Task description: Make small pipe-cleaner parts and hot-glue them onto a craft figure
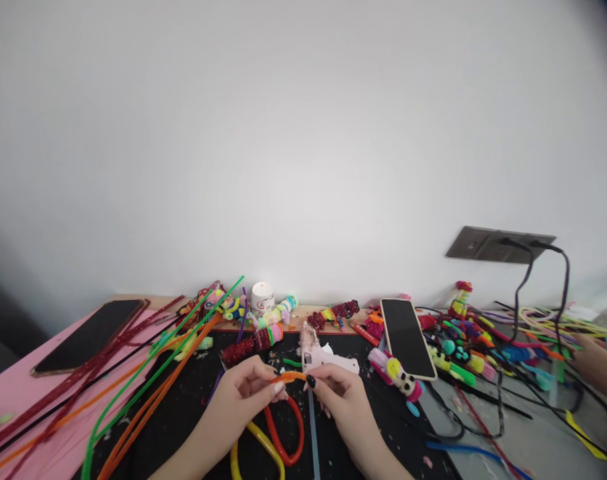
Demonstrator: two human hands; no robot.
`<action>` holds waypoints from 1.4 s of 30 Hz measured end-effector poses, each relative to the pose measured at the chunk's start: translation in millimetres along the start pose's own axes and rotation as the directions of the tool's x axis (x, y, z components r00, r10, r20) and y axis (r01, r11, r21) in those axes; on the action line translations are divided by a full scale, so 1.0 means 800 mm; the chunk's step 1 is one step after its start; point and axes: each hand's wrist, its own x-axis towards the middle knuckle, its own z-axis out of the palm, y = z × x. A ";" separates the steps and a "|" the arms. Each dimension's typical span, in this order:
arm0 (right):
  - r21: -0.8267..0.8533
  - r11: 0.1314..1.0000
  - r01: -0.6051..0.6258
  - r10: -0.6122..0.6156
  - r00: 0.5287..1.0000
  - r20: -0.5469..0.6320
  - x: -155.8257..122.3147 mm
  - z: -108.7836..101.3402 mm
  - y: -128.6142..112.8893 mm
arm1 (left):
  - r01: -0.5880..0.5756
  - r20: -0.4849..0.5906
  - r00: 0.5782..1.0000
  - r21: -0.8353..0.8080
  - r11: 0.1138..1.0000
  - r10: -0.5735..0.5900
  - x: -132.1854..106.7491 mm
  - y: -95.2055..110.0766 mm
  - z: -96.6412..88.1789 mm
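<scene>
Black mat (408, 433), left hand (248, 393) and right hand (340, 393) close together above it, pale glue gun (333, 361) lying just beyond them, orange fuzzy stem (292, 377) spanning the gap between hands, left grip pinched on it, right grip likewise.

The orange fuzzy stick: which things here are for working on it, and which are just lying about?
For the job:
- orange fuzzy stick, pinched between the left hand and right hand
- glue gun, probably, just beyond the hands

Probably just lying about:
- dark phone, on the left
- pale-edged phone, on the right
- fuzzy figure, by that phone
</scene>
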 end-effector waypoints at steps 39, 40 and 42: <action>-0.068 0.996 0.062 -0.052 0.989 0.140 -0.009 0.009 0.004 | -0.029 0.047 0.999 0.039 0.999 0.028 -0.006 -0.010 0.001; -0.063 0.996 0.062 -0.053 0.989 0.138 -0.009 0.009 0.004 | -0.035 0.046 0.998 0.051 0.998 0.033 -0.006 -0.011 0.001; -0.055 0.996 0.065 -0.057 0.989 0.134 -0.010 0.010 0.004 | -0.044 0.049 0.998 0.073 0.996 0.040 -0.006 -0.012 0.001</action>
